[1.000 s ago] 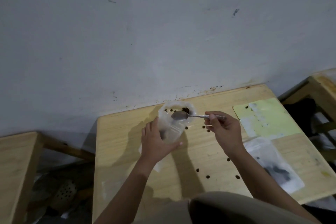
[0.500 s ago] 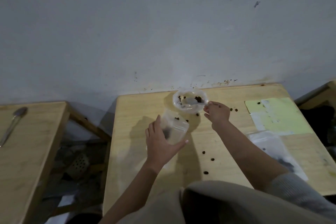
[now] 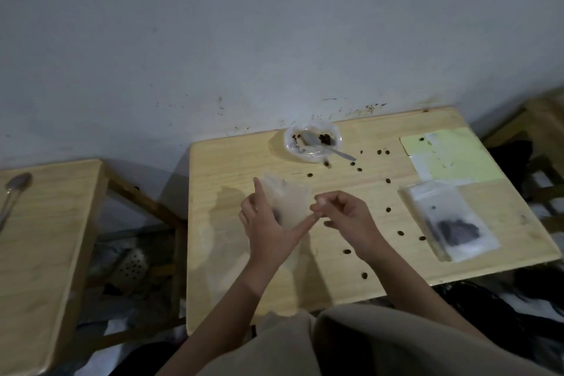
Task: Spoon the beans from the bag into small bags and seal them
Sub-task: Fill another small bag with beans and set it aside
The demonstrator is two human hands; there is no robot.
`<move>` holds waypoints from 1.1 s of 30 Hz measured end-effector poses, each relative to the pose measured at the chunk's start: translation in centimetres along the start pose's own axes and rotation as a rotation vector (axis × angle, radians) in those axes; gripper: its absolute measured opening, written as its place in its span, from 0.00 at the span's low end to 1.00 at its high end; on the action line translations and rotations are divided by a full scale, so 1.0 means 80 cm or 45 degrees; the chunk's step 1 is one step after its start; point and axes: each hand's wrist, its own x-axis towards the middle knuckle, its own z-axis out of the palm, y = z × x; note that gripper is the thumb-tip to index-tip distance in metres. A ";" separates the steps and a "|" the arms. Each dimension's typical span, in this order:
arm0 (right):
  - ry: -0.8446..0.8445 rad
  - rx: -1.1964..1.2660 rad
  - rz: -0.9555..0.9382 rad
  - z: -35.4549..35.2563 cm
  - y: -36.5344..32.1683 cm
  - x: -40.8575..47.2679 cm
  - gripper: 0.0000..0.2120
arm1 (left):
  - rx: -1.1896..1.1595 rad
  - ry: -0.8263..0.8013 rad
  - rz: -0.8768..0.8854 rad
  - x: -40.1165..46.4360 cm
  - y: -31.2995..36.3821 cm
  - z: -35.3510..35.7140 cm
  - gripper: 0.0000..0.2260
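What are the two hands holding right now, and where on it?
The left hand holds a small clear plastic bag by its lower side; the right hand pinches its right edge.

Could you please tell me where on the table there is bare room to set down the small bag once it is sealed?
Bare wood lies along the table's left side, left of the left hand and small bag. Crowded: scattered beans between the bean bag with spoon and the filled bag.
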 end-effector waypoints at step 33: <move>0.303 0.303 -0.428 -0.030 -0.014 -0.055 0.13 | -0.468 -0.186 0.406 -0.012 0.053 -0.029 0.06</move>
